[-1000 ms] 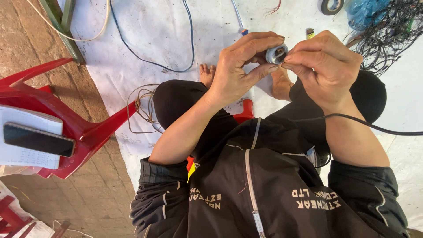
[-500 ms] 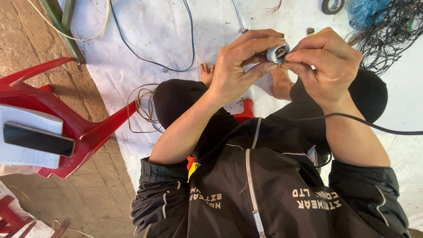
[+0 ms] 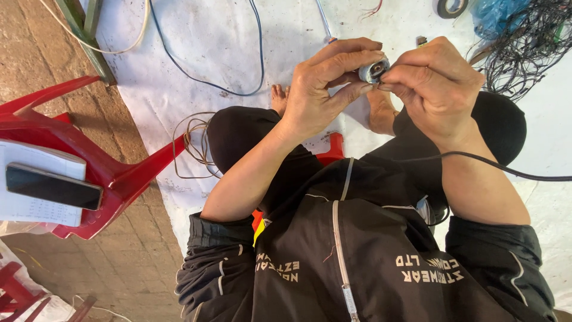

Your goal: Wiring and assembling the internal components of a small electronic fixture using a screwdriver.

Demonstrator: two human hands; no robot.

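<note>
Holding a small round metal-rimmed fitting [image 3: 373, 70] between both sets of fingertips, you have it raised in front of your chest, above your knees and the white floor sheet [image 3: 214, 48]. Your left hand [image 3: 325, 89] curls around it from the side, thumb below and fingers arched over the top, closed on the part. Your right hand [image 3: 438, 86] pinches its other edge with fingers drawn tight together. A black cable [image 3: 506, 170] runs from under your right wrist off toward the right edge of the sheet.

Compared with half a second and a second ago, almost nothing has shifted: the fitting sits in the same spot between the same fingertips, and both hands keep the same grip. Only a slight change in how your right fingers crowd the rim shows. That reads as fine fingertip work on the part continuing, not a new step.

Around you, a loop of thin brown wire [image 3: 193, 140] lies on the sheet beside your left knee. A blue wire [image 3: 202, 77] curves across the sheet's far side. A tangle of dark wires [image 3: 524, 42] fills the far right corner, with a roll of tape [image 3: 450, 7] near the far edge. A red plastic chair [image 3: 89, 149] stands off the sheet's left edge, carrying a notebook [image 3: 36, 185] with a dark phone [image 3: 52, 186] on top.
</note>
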